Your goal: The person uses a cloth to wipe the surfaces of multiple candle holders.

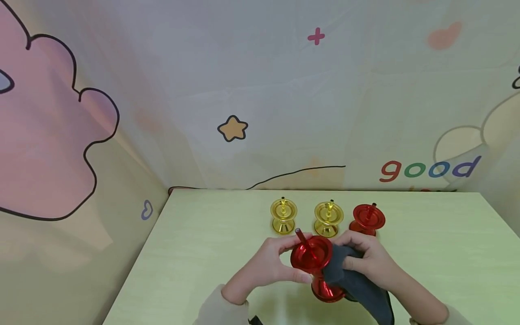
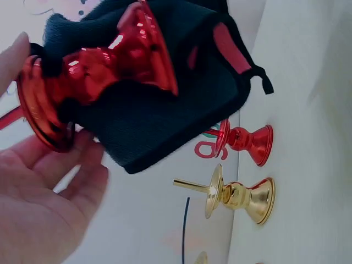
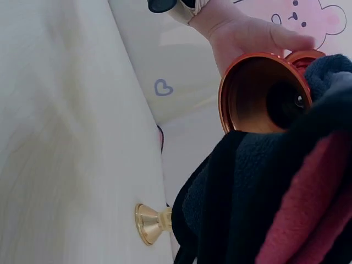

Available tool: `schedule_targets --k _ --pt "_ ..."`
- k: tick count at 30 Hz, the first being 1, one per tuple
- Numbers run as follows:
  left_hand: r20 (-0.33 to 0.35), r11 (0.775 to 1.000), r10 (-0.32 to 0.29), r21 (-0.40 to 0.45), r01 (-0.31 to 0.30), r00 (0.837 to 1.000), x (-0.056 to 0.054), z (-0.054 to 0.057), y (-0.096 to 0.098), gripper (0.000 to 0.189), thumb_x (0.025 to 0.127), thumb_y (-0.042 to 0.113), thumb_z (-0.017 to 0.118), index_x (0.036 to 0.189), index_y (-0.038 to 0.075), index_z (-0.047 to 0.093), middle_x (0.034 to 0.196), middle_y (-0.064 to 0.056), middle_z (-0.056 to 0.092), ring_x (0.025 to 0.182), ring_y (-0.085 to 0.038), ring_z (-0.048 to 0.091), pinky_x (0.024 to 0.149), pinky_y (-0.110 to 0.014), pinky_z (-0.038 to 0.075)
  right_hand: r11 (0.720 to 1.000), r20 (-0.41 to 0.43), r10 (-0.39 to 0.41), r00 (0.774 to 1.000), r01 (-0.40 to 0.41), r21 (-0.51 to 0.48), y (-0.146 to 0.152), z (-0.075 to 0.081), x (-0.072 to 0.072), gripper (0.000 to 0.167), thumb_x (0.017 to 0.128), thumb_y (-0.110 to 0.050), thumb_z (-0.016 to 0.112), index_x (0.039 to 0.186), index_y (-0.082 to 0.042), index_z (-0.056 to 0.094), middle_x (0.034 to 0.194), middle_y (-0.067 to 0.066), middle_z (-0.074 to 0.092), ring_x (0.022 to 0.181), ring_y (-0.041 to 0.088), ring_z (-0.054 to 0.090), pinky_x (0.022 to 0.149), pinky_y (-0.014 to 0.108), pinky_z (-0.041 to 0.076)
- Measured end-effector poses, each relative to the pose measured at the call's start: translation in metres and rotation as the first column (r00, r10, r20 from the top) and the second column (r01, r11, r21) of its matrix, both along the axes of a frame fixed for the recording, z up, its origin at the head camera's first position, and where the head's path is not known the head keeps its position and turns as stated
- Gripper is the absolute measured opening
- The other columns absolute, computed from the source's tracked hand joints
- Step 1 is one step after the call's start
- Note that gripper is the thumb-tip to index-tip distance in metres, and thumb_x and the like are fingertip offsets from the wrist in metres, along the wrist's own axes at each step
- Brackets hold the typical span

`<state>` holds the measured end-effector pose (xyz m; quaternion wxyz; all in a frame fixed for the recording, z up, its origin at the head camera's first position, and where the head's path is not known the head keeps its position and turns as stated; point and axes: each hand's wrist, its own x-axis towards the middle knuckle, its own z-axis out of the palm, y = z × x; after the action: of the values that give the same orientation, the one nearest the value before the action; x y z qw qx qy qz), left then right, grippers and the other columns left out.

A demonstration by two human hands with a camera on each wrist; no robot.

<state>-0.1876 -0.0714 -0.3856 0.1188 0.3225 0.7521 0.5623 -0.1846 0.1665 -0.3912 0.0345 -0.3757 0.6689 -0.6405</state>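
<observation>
A shiny red candle holder (image 1: 310, 254) is held off the table, its dish and pin tilted to the left. My left hand (image 1: 271, 265) grips it by the dish rim, thumb on the near side and fingers on the far side. My right hand (image 1: 371, 262) pinches a dark blue-grey cloth (image 1: 357, 282) against the holder's stem, and the cloth hangs down to the right. In the left wrist view the cloth (image 2: 159, 121) lies behind the holder's stem and base (image 2: 140, 52). The right wrist view looks into the hollow base (image 3: 247, 93); my right hand is hidden there.
Two gold candle holders, one at the left (image 1: 283, 215) and one in the middle (image 1: 328, 218), stand upright behind my hands. Another red candle holder (image 1: 367, 219) stands to their right. The pale table (image 1: 195, 253) ends at a printed backdrop (image 1: 276, 99).
</observation>
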Motion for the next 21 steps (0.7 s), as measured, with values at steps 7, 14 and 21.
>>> schedule_targets --k 7,14,21 --pt "0.1 0.998 0.038 -0.057 -0.032 0.994 -0.005 -0.003 0.0 0.06 0.071 0.022 0.074 0.126 0.014 0.049 0.113 0.001 0.061 0.101 -0.003 0.054 0.092 -0.024 0.041 0.999 0.085 0.026 0.996 -0.022 -0.047 0.0 -0.007 -0.001 0.041 0.079 0.016 0.047 0.103 -0.015 0.058 0.092 -0.009 0.064 0.075 0.007 0.059 0.062 0.024 0.048" --pt "0.139 0.979 0.184 -0.111 -0.169 0.973 -0.006 -0.008 0.003 0.054 0.074 0.024 0.07 0.123 0.011 0.052 0.112 -0.003 0.062 0.099 -0.01 0.056 0.084 -0.021 0.045 0.989 0.144 -0.148 0.978 0.143 0.043 -0.001 -0.01 0.0 0.03 0.082 0.007 0.052 0.097 -0.018 0.059 0.085 -0.012 0.063 0.071 0.006 0.059 0.06 0.024 0.048" --pt "0.018 0.982 0.183 -0.053 -0.182 0.983 -0.003 -0.016 0.011 0.046 0.086 0.024 0.057 0.128 0.009 0.047 0.117 -0.006 0.059 0.103 -0.016 0.057 0.087 -0.019 0.045 0.91 0.072 -0.394 0.916 0.379 0.168 -0.012 -0.009 0.004 0.02 0.08 0.002 0.059 0.099 -0.001 0.059 0.083 -0.016 0.062 0.069 0.007 0.057 0.057 0.024 0.048"
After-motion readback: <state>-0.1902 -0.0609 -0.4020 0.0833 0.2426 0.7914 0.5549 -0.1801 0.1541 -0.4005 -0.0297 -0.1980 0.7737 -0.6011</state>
